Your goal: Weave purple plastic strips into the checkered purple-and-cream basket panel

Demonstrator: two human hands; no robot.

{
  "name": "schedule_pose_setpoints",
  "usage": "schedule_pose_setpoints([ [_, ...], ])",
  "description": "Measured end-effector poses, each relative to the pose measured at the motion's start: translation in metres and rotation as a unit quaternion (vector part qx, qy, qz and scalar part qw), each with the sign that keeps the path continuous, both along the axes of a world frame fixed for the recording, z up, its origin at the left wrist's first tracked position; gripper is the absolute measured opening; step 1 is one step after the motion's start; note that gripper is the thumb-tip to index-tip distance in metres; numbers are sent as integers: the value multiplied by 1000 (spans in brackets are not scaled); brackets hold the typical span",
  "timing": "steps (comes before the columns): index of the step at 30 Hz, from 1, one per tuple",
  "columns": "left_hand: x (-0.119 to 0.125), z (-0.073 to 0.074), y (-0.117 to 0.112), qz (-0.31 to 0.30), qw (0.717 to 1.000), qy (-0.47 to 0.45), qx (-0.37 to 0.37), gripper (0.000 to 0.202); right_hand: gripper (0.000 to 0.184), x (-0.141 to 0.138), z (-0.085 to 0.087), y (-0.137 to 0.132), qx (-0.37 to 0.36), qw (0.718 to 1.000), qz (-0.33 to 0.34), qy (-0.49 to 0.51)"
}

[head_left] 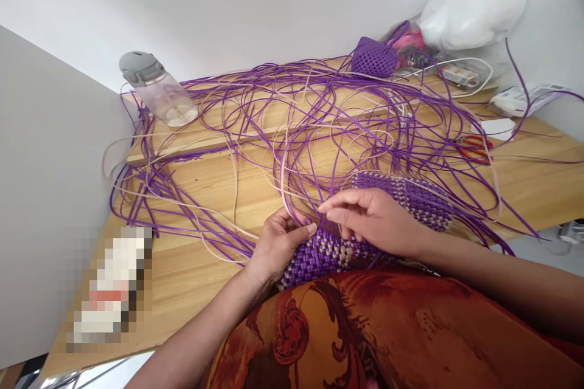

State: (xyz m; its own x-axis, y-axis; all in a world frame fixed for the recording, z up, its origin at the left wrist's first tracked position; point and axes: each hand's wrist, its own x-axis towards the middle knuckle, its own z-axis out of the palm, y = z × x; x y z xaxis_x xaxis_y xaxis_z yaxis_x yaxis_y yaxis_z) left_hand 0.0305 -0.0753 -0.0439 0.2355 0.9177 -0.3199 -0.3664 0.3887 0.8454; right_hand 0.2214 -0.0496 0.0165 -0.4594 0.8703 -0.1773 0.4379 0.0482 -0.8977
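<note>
A half-woven purple and cream basket piece point(410, 197) lies at the near edge of the wooden table point(205, 267), partly over my lap. My left hand point(278, 243) grips its near left edge, thumb pressed on the weave. My right hand point(374, 219) rests on top of the piece, its fingertips pinching a purple strand point(325, 194) that rises from the weave. Many long loose purple and cream strips point(292, 121) fan out from the piece across the table.
A clear water bottle with a grey lid point(157, 91) lies at the back left. A small finished purple woven pouch point(374, 58) and a white plastic bag point(474, 0) sit at the back right. Red-handled scissors point(477, 147) lie to the right. A wall panel borders the left.
</note>
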Motion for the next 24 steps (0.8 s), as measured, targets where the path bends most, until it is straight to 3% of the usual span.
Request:
schedule_pose_setpoints([
  [1, -1, 0, 1, -8, 1000, 0, 0, 24, 26, 0, -3, -2, 104, 994, 15, -26],
  [3, -2, 0, 1, -23, 1000, 0, 5, 22, 20, -2, -7, -4, 279, 956, 56, -78],
  [5, -3, -1, 2, -31, 999, -4, 8, 21, 20, -5, -10, -6, 369, 915, 94, -133],
  [7, -3, -1, 2, -29, 999, -12, 6, 20, 20, -9, -8, -7, 402, 887, 102, -204],
  [9, -3, 0, 3, -29, 999, -17, 1, 19, 19, -12, -4, -9, 398, 878, 99, -246],
  [13, -1, 3, 2, -23, 1000, -6, 7, 17, 14, -15, -2, -13, 304, 927, 98, -196],
  [17, 0, 5, 3, -23, 1000, 5, -2, 17, 4, -11, -12, -14, 227, 961, 48, -154],
  [21, -3, 5, 4, -29, 999, 42, -17, 21, 10, -8, -23, -12, 178, 974, 15, -137],
  [24, -6, 6, 5, -71, 994, 76, -29, 28, 11, -7, -29, -10, 171, 979, 14, -112],
])
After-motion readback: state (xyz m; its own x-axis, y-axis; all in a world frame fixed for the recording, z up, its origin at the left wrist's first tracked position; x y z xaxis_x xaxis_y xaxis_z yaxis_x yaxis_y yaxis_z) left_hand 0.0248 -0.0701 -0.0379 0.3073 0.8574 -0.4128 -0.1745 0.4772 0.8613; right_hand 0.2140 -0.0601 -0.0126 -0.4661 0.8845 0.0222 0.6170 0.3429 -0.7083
